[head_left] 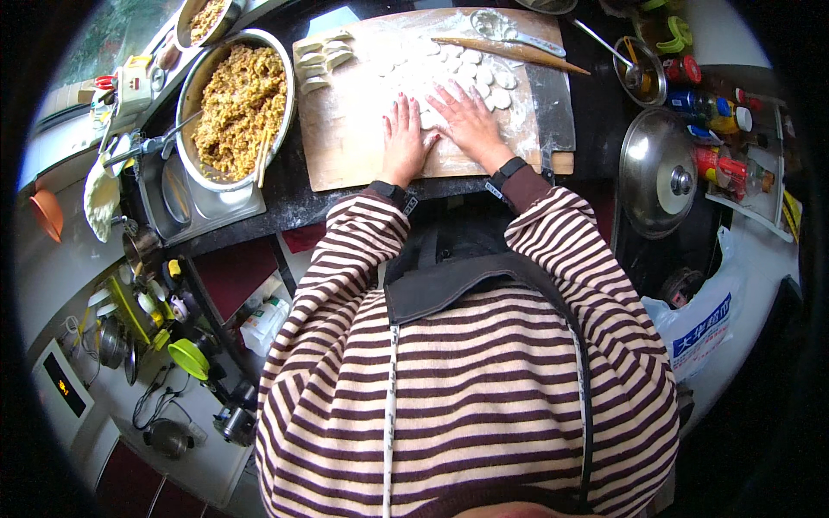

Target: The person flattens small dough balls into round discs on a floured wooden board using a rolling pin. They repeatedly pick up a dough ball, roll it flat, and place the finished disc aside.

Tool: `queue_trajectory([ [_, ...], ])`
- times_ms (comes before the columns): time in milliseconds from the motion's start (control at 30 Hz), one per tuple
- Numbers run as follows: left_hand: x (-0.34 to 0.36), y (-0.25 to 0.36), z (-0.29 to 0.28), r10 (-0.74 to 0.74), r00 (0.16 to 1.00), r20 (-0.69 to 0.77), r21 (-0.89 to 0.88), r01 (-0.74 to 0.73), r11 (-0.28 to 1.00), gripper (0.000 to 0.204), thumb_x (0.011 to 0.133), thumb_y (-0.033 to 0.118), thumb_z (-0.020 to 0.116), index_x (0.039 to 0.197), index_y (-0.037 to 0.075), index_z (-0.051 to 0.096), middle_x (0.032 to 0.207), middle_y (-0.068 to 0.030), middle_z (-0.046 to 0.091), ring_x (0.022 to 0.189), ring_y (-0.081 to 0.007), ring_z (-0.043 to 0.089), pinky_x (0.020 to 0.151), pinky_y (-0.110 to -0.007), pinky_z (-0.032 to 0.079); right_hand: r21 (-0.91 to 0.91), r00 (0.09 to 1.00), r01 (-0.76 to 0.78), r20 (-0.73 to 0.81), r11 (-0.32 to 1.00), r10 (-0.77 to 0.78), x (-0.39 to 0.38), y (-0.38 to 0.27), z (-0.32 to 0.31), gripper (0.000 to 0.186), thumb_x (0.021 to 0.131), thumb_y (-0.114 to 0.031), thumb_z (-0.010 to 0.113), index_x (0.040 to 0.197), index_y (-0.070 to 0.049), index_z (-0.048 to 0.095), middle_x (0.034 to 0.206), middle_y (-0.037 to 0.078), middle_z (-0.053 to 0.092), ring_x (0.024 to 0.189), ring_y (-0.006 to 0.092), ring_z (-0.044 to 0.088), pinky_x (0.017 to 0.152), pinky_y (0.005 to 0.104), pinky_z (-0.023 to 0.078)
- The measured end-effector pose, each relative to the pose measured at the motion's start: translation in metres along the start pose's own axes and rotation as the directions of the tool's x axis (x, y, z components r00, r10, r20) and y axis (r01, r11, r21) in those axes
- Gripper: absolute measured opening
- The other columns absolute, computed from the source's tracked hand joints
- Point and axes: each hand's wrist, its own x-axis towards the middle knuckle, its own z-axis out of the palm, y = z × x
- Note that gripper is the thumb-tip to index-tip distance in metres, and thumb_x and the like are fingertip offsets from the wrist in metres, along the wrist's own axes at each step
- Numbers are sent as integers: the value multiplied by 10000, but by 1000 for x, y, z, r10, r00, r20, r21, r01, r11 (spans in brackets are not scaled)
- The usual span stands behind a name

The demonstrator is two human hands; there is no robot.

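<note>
My left hand lies palm down near the front of a floured wooden board, fingers stretched out. Beside it my right hand is also flat, its fingers spread at the edge of a cluster of small white dough pieces. The thumbs nearly meet; whatever lies under the palms is hidden. Beyond the dough, a tapered wooden rolling pin rests at a slant. Folded dumplings stand in rows at the board's far left corner. A floury scoop with a patterned handle lies behind the rolling pin.
Left of the board stands a large metal bowl of chopped filling with chopsticks. At the board's right edge lies a cleaver. Further right are a domed pan lid, a small metal pot and several bottles.
</note>
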Motion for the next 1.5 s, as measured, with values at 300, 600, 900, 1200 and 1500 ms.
queue_trajectory([
  [300, -22, -5, -12, -27, 990, -136, -306, -16, 952, 720, 844, 61, 667, 1466, -59, 325, 1529, -292, 301, 1392, -427, 358, 1136, -442, 337, 216, 777, -373, -459, 902, 431, 2, 119, -47, 318, 929, -86, 539, 1238, -48, 604, 1202, 153, 633, 1166, 329, 555, 1030, 451, 410],
  [600, -10, 6, -24, -40, 963, -267, -272, -35, 962, 383, 700, 81, 799, 1019, 5, 600, 1045, -178, 585, 1011, -379, 555, 865, -431, 478, -148, 897, -387, -288, 910, 335, 7, 170, -45, 293, 883, -161, 637, 1172, -115, 637, 1191, 71, 594, 1174, 313, 500, 1017, 453, 383],
  [900, -9, -6, -26, -303, 952, -36, -368, 270, 890, 327, 726, 56, 781, 992, 28, 592, 1008, -206, 586, 944, -405, 574, 828, -450, 488, 286, 911, -282, -219, 916, 349, -36, 100, -54, 249, 902, -96, 619, 1127, 8, 596, 1089, 186, 579, 1080, 387, 538, 947, 434, 431],
  [1200, -38, -32, -37, -583, 811, -51, -484, 491, 725, 188, 775, 59, 759, 928, 25, 656, 921, -198, 679, 882, -356, 663, 784, -405, 533, 295, 960, -274, 144, 915, 241, -93, 40, -38, 277, 882, -158, 646, 1100, 2, 585, 1086, 181, 580, 1072, 382, 553, 926, 431, 455],
  [1500, -6, 5, -37, -501, 848, 172, -727, 453, 516, 337, 791, 112, 800, 1055, -36, 653, 1115, -190, 685, 1006, -230, 675, 849, -328, 541, 348, 976, -195, -21, 917, 215, -61, 68, -32, 242, 874, -128, 647, 1074, 1, 603, 1062, 191, 585, 1056, 392, 551, 907, 442, 448],
])
